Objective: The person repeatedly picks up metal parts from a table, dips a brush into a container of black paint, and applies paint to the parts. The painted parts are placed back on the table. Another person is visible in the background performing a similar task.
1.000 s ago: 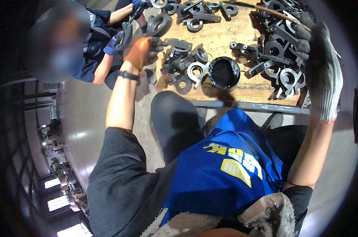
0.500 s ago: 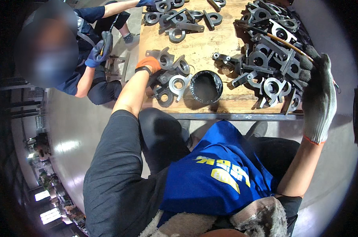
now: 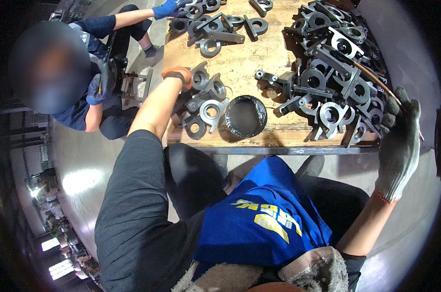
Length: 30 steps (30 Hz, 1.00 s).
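Observation:
My left hand point(image 3: 178, 76), in an orange glove, reaches to the left side of the table. Its fingers are closed on the edge of a dark metal bracket point(image 3: 199, 79) with a round hole; the fingertips are partly hidden. Beside that bracket lies a small group of similar ones, among them a lighter bracket point(image 3: 211, 111). At the right, my right hand point(image 3: 400, 141), in a whitish knitted glove with grey fingers, grips a thin brush point(image 3: 374, 79) by its long wooden handle. The brush slants over a heap of brackets point(image 3: 327, 87), and its tip is hard to make out among them.
A round black pot point(image 3: 246, 116) with a dark inside stands near the front of the wooden table point(image 3: 259, 56). More brackets point(image 3: 215, 29) lie at the far left. A co-worker point(image 3: 91, 53) in blue gloves sits across at the left. A metal edge point(image 3: 298, 150) borders the table.
My right hand has moved lower, drawing the brush toward me. My left hand has shifted slightly left at the bracket. The co-worker's near hand has lowered, and the whole view has shifted a little.

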{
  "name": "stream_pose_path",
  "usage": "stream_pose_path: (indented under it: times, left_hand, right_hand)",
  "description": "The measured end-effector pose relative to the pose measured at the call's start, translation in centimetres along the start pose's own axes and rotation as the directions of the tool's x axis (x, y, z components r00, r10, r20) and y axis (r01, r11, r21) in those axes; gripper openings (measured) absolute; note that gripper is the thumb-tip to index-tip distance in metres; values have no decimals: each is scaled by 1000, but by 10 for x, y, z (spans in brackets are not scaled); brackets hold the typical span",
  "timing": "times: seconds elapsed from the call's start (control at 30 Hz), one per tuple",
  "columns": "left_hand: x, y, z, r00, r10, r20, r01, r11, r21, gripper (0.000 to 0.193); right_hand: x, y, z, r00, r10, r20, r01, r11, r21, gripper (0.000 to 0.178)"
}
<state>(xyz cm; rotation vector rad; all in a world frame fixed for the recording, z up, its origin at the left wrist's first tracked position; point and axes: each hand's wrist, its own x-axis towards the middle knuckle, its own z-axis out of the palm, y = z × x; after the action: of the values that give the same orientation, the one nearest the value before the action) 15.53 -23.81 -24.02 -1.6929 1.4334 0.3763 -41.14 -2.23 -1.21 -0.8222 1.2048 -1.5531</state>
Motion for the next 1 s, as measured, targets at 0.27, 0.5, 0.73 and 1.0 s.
stream_pose_path:
  times: [0.27,0.5,0.73,1.0]
  left_hand:
    - [-25,57,-107,799,-95,-594,-88,958,-272,47]
    - [64,112,-110,626,57,-778,-89,996,2,55]
    - [68,127,-121,713,62,-698,-75,997,11,52]
    - [46,126,-121,686,18,-727,-33,999,-7,37]
  right_hand:
    - [-1,2,-9,958,-99,-271,64,989,-136,45]
    - [8,2,-34,947,30,-319,-64,993,-95,42]
    - [11,10,-11,850,-106,-517,-110,922,-370,45]
    - [2,4,-5,958,-21,-284,-6,996,-94,46]
